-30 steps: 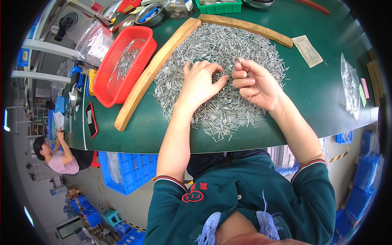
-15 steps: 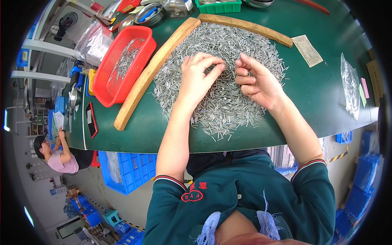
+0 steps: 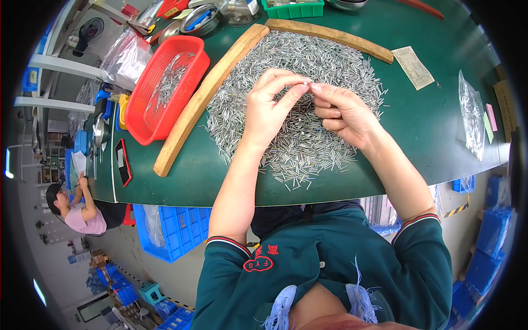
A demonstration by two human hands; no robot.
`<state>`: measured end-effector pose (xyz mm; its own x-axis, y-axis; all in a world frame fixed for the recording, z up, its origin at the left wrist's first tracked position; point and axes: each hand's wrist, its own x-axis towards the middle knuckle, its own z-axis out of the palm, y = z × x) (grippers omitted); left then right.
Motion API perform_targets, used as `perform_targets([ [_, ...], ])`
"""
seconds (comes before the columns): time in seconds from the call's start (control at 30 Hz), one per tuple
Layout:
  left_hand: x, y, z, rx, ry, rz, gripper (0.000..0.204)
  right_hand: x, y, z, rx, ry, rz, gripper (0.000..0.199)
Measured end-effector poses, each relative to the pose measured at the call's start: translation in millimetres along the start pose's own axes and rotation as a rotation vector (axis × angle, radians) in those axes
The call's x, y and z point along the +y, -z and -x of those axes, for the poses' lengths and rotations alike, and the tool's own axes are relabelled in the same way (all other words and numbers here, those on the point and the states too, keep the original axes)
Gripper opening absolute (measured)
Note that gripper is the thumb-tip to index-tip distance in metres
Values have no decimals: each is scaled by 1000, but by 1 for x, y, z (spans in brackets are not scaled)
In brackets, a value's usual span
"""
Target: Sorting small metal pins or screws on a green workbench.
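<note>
A wide heap of short, thin silvery metal pins (image 3: pixel 305 151) covers the middle of the green table. Over it, my left hand (image 3: pixel 269 104) is closed in a pinch of thumb and forefinger, and a tiny shiny end of a metal pin (image 3: pixel 306 83) shows at the fingertips. My right hand (image 3: pixel 347 114) is closed too, its thumb and forefinger pressed together and meeting the left fingertips, the other fingers curled in. Whatever lies between the right fingertips is too small and covered to make out.
Wooden bars (image 3: pixel 212 96) border the heap at left and back. Left of them stands a red basket (image 3: pixel 190 82) with some pins in it. A phone (image 3: pixel 123 162), a paper slip (image 3: pixel 413 68) and a plastic bag (image 3: pixel 471 118) lie on the table. Another person (image 3: pixel 82 212) works far left.
My two hands have come together. The right hand moved left and its fingertips now meet those of the left hand, which shifted slightly to the right.
</note>
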<state>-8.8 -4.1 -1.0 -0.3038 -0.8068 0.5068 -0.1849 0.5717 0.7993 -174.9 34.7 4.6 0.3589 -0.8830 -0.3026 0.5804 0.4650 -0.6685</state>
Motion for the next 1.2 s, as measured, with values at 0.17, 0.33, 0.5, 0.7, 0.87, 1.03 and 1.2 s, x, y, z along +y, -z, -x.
perform_targets([
  [0.17, -2, 0, 1, -5, -4, -9, 14, 1, 1, -1, -4, 12, 12, 18],
  [0.33, -1, 0, 1, 0, -8, -3, 15, 0, -1, 0, 26, 43, 38, 18],
  [0.5, -4, 1, 0, 56, -126, -203, 16, -1, 1, 0, 70, 52, 56, 17],
  [0.7, 0, -1, 1, 31, 1, -66, 18, -1, -1, 0, 28, 53, -6, 15],
  [0.87, 0, -4, 2, -17, 14, 70, 19, 0, 1, 0, -41, 6, -32, 13],
  [1.03, 3, -4, 3, -50, 49, 105, 16, 0, 1, 0, -42, 1, -37, 12],
  [1.2, -3, -5, 3, -28, 6, 108, 19, -1, 0, 0, -42, -2, -37, 11],
])
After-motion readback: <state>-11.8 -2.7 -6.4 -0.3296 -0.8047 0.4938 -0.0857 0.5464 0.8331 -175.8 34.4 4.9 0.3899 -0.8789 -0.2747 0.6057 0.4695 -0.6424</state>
